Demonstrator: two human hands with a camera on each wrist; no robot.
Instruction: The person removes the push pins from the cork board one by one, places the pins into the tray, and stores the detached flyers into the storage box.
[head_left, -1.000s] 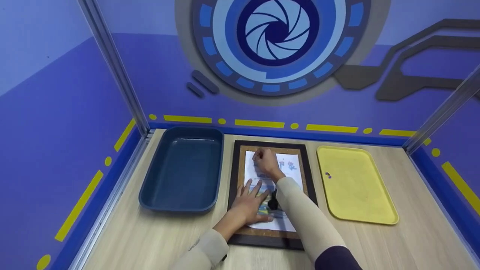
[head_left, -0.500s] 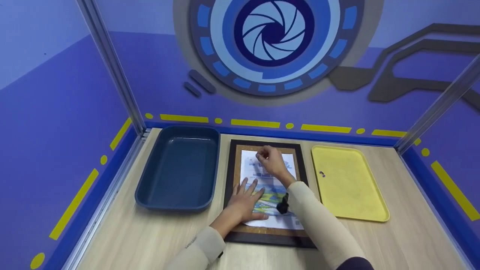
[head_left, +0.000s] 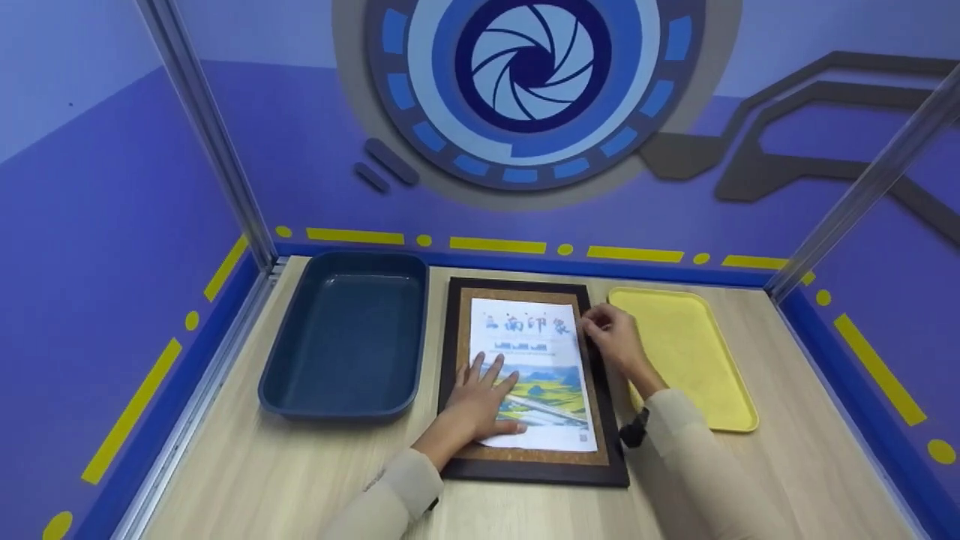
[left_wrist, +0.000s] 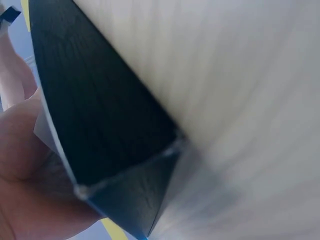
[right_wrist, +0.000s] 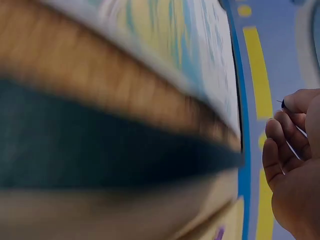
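Observation:
A white printed sheet (head_left: 525, 442) with Chinese characters and a landscape picture lies on a cork board (head_left: 532, 456) in a dark frame (head_left: 517, 472). My left hand (head_left: 476, 405) is spread flat over the sheet's lower left, fingers straight. At the board's upper right edge, my right hand (head_left: 619, 341) is lifted, between the frame and the yellow tray (head_left: 694, 360). Its thumb and fingertip pinch a small dark pushpin (right_wrist: 283, 104), needle pointing out in the right wrist view. The left wrist view shows mostly the frame's corner and the tabletop.
A deep dark-blue bin (head_left: 345, 345) stands left of the board. Inside the yellow tray a small purple piece (right_wrist: 219, 233) shows in the right wrist view. Purple-blue walls (head_left: 487, 210) enclose the wooden table (head_left: 300, 465) at back and sides.
My right hand has moved right, from over the sheet's top to beside the frame's right edge, uncovering the printed characters. The left hand stays on the sheet; the head view has shifted slightly.

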